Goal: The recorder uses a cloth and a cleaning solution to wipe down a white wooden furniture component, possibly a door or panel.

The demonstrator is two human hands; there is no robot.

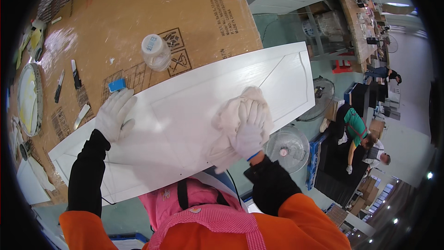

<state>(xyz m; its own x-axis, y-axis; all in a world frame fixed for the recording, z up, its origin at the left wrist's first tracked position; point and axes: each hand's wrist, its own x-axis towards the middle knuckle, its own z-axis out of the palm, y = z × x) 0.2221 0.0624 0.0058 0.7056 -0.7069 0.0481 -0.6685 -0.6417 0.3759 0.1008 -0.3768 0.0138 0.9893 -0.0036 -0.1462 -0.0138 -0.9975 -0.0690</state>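
Observation:
A long white panel with a raised frame pattern lies slantwise in front of me across the cardboard-covered table, its right end jutting past the table. My left hand, in a white glove, rests open on the panel's left part, fingertips by its far edge. Just beyond those fingertips is a small blue block. On the panel's right half my right hand, also gloved, presses a crumpled off-white cloth against the surface. Part of the cloth bunches out past the fingers and trails toward the near edge.
On the cardboard stand a lidded clear jar and, at left, knives, a putty blade and a round tub lid smeared yellow. Floor fans stand right of the panel. Co-workers are farther right.

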